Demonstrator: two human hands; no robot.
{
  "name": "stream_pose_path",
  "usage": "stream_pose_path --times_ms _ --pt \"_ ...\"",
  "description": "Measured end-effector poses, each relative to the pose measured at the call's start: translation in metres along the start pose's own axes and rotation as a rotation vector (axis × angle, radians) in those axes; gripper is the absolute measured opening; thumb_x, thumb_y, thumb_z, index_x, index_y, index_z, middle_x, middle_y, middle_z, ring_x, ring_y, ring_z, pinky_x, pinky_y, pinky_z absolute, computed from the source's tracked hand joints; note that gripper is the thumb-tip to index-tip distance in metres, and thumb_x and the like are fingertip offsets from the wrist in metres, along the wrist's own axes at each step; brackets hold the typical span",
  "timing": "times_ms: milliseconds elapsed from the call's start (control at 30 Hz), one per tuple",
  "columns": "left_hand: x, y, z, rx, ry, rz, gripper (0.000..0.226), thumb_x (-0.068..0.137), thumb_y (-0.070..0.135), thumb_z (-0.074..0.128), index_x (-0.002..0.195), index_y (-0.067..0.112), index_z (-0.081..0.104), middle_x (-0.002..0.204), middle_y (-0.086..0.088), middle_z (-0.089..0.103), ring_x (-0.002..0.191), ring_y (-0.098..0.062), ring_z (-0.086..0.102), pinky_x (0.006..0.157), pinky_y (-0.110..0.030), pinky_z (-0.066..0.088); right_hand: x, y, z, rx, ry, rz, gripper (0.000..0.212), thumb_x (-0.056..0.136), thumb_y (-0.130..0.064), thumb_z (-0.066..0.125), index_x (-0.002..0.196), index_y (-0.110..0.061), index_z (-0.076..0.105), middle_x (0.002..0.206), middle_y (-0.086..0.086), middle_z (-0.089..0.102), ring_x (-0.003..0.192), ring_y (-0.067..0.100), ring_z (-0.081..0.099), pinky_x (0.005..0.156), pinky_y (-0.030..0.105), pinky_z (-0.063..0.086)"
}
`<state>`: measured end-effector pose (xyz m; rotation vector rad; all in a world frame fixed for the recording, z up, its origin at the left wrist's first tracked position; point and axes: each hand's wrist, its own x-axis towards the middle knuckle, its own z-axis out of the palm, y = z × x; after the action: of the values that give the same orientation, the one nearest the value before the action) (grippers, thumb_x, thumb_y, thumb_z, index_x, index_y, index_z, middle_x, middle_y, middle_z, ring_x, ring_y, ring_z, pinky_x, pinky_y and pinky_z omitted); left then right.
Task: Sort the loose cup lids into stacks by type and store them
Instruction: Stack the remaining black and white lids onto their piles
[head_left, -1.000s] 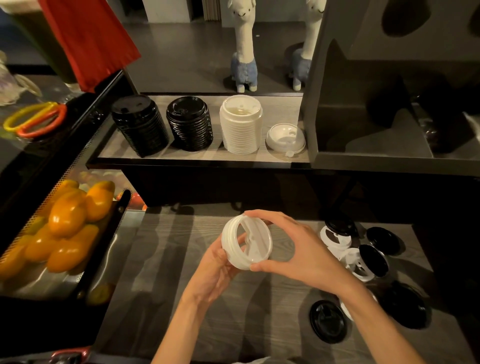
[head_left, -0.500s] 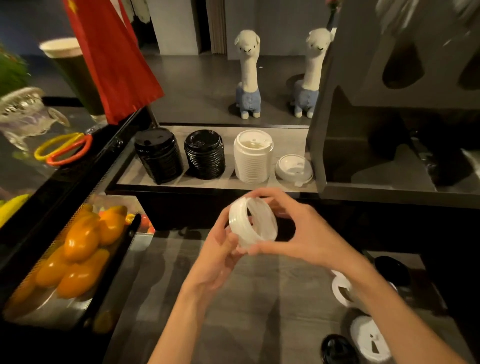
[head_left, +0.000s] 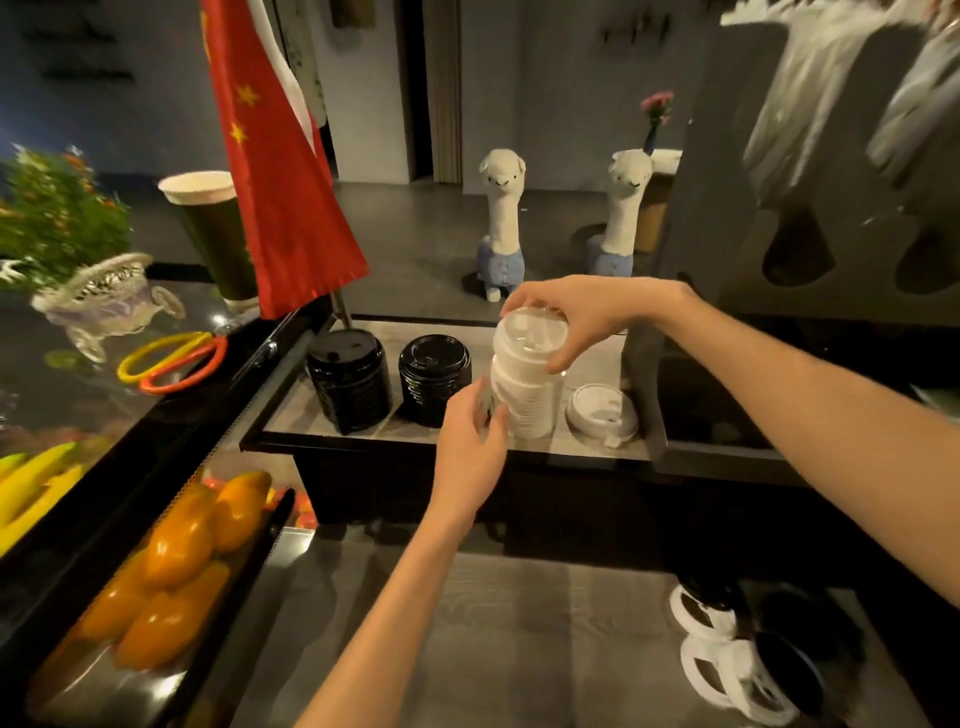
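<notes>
Four lots of lids on the recessed shelf (head_left: 332, 436), catalogued left to right: first black lid stack (head_left: 349, 382); second black lid stack (head_left: 434, 379); tall white lid stack (head_left: 524, 395); single white lid (head_left: 601, 413), lying flat just beside the tall stack. Item in hand: small bundle of white lids (head_left: 530, 340), held at the top of the white stack and sitting slightly askew on it, not seated flush by the look of it. Right hand (head_left: 576, 312): fingers curled down over the bundle's rim from above, clamped on it. Left hand (head_left: 470, 441): fingers loosely spread, fingertips against the lower left flank of the white stack, steadying and not gripping so far as can be seen. Step in hand, as judged: nesting the bundle onto the matching stack. Handling note: centre the bundle over the column before pressing; press straight down, not sideways, since a tall, light stack would likely tip toward the single lid; keep the bracing hand low until the rims sit level. Outstanding: loose white and black lids (head_left: 727, 670) on the lower counter (head_left: 519, 649), near right, unsorted. Adjacent, not for sorting: red flag (head_left: 280, 182); two llama figurines (head_left: 501, 223); yellow peppers (head_left: 176, 561), near left.
</notes>
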<state>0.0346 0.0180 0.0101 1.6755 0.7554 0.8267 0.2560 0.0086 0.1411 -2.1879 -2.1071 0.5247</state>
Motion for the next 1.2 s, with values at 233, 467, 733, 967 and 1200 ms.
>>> stream_pose_path --times_ms 233,467,733,967,1200 --pt "0.009 -0.010 0.013 0.048 -0.069 -0.002 0.057 0.107 0.027 0.051 0.160 0.025 0.030 0.164 0.006 0.033 0.149 -0.010 0.034 0.121 -0.032 0.033 0.027 0.005 -0.003 -0.054 -0.196 -0.053 0.082 0.078 -0.029 0.090 0.145 -0.040 0.044 0.143 -0.013 0.051 0.133 0.013 0.047 0.110 0.032 0.041" --pt "0.013 -0.011 0.013 0.092 -0.094 0.028 0.056 0.108 0.025 0.048 0.160 0.026 0.030 0.162 0.005 0.034 0.144 -0.007 0.038 0.109 -0.021 0.034 0.024 0.009 -0.005 0.002 -0.230 -0.020 0.085 0.079 -0.025 0.090 0.148 -0.041 0.042 0.151 -0.009 0.047 0.140 0.018 0.043 0.112 0.036 0.043" --pt "0.013 -0.010 0.013 0.125 -0.115 0.054 0.053 0.108 0.021 0.049 0.158 0.024 0.031 0.158 0.002 0.037 0.130 0.001 0.038 0.107 -0.023 0.036 0.024 0.003 0.002 -0.055 -0.263 0.053 0.093 0.081 -0.020 0.088 0.154 -0.040 0.032 0.157 -0.003 0.038 0.144 0.024 0.036 0.112 0.036 0.037" --pt "-0.017 -0.010 0.015 0.108 0.096 0.092 0.043 0.105 0.023 0.056 0.146 0.021 0.046 0.137 0.005 0.052 0.112 0.000 0.057 0.088 -0.012 0.047 -0.049 -0.022 0.031 0.132 0.349 -0.079 0.077 0.087 -0.035 0.082 0.153 -0.031 0.043 0.155 -0.010 0.045 0.140 0.006 0.043 0.116 0.025 0.035" --pt "-0.089 -0.074 0.074 0.183 -0.156 0.036 0.014 0.096 0.008 0.064 0.105 0.020 0.064 0.102 0.001 0.068 0.087 -0.006 0.065 0.074 -0.019 0.053 -0.195 -0.001 0.169 0.562 0.554 0.144 0.034 0.094 -0.021 0.076 0.126 -0.027 0.068 0.122 -0.015 0.070 0.110 0.003 0.068 0.095 0.020 0.055"
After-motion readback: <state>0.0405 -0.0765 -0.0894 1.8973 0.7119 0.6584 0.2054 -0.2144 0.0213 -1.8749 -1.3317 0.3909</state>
